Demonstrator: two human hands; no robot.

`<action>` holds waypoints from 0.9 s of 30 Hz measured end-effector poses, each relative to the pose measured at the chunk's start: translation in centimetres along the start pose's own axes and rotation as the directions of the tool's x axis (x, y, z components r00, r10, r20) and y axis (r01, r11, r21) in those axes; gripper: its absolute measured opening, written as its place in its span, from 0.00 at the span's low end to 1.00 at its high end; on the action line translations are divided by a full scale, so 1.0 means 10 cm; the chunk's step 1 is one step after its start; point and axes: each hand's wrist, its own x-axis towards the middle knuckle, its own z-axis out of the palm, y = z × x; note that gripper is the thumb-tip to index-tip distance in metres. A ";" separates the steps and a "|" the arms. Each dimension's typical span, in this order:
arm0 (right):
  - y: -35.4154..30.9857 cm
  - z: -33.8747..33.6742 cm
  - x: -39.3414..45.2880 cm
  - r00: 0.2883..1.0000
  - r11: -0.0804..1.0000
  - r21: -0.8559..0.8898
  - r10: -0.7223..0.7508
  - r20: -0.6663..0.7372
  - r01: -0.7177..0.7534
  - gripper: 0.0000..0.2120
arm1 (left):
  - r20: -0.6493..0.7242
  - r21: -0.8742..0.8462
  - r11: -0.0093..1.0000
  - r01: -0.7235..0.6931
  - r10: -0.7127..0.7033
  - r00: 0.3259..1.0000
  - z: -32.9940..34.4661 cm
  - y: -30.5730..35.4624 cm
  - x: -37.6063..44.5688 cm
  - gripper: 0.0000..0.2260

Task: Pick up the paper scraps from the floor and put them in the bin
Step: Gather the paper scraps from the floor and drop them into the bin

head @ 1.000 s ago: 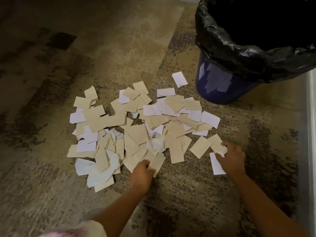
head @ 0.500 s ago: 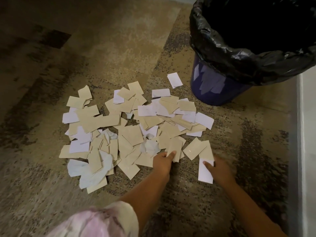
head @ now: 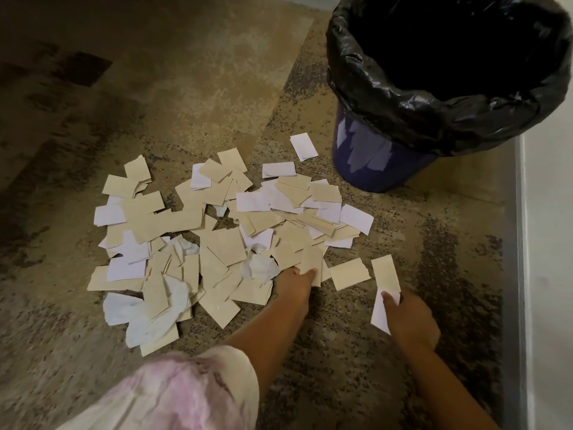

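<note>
- Paper scraps (head: 223, 243), tan and white, are spread in a pile on the mottled floor (head: 186, 88), beside the black-lined bin (head: 384, 162).
- A tan scrap (head: 311, 262) is pinched in the left hand (head: 293, 285).
- A white scrap (head: 383, 308) is held in the right hand (head: 409, 318).

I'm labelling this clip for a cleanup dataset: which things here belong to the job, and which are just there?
Part of the job:
- pile of paper scraps on the floor
- white scrap under the right hand
- tan scrap at the left hand
- lone white scrap near the bin
- bin with black liner

Just there:
- patterned carpet
- pale edge strip at right
</note>
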 end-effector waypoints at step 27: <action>-0.37 0.19 0.14 0.889 0.901 0.279 -0.398 0.228 0.332 0.13 | 0.017 0.403 0.661 -0.633 0.686 0.727 -0.73 0.66 -0.45 0.14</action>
